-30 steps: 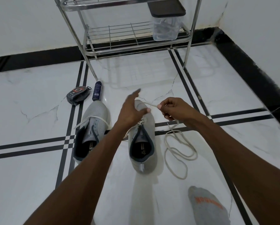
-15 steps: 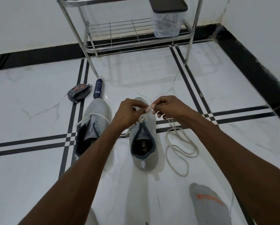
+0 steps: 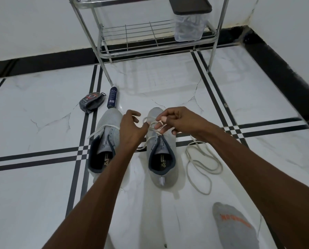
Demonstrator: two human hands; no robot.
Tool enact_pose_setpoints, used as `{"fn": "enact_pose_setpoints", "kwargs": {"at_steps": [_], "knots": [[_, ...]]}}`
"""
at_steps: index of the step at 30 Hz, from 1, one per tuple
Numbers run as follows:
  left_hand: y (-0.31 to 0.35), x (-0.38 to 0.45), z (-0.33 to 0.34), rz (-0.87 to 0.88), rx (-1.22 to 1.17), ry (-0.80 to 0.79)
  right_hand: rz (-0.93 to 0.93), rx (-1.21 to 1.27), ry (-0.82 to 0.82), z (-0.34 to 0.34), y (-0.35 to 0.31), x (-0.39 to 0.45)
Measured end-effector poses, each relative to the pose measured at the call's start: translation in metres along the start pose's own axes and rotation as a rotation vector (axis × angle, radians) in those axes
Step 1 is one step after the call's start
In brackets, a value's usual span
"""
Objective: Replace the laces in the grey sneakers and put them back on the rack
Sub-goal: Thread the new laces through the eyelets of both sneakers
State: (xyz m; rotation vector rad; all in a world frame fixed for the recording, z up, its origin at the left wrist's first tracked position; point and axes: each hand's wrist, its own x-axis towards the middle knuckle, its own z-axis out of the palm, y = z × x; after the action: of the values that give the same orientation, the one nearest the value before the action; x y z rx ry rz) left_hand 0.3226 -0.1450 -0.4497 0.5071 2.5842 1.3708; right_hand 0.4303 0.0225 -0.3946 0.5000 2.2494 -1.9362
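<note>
Two grey sneakers (image 3: 160, 150) side by side on floor (image 3: 221, 87), heels toward camera. Right hand (image 3: 178, 121) pinching white lace (image 3: 152, 135) over right sneaker's eyelets. Left hand (image 3: 132, 128) just beside, fingers spread, holding nothing. Loose lace (image 3: 202, 162) coiled right of sneaker. Rack (image 3: 150, 49) behind, well apart.

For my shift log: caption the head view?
Right hand pinches the lace on the right grey sneaker; left hand hovers open beside it.
</note>
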Motion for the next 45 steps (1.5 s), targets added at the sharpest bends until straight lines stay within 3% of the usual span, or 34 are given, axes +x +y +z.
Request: {"fn": "enact_pose_setpoints", "kwargs": {"at_steps": [4, 6, 12, 17, 21, 31, 40, 42, 45], "knots": [[-0.001, -0.024, 0.0, -0.024, 0.012, -0.404, -0.054, -0.26, 0.158, 0.005, 0.01, 0.011], [-0.005, -0.03, -0.001, -0.028, 0.053, -0.522, -0.058, -0.322, 0.19, 0.008, 0.012, 0.014], [-0.011, -0.03, -0.002, 0.012, 0.041, -0.323, -0.119, -0.772, 0.123, 0.022, 0.022, 0.023], [-0.013, -0.036, 0.005, -0.177, -0.209, -0.197, -0.067, -0.926, 0.064, 0.026, 0.014, 0.026], [-0.008, -0.039, 0.011, -0.202, -0.25, -0.135, 0.0, -0.989, 0.021, 0.034, 0.01, 0.036], [-0.009, -0.041, 0.016, -0.17, -0.277, -0.126, 0.082, -1.056, 0.005, 0.038, 0.012, 0.05], [-0.013, -0.038, 0.024, 0.034, -0.114, -0.091, 0.183, -1.001, -0.005, 0.032, 0.009, 0.06], [-0.013, -0.038, 0.022, 0.006, -0.151, -0.122, 0.177, -0.916, 0.027, 0.03, 0.008, 0.057], [-0.011, -0.036, 0.017, -0.205, -0.353, -0.198, 0.137, -0.711, 0.113, 0.025, 0.012, 0.046]]}}
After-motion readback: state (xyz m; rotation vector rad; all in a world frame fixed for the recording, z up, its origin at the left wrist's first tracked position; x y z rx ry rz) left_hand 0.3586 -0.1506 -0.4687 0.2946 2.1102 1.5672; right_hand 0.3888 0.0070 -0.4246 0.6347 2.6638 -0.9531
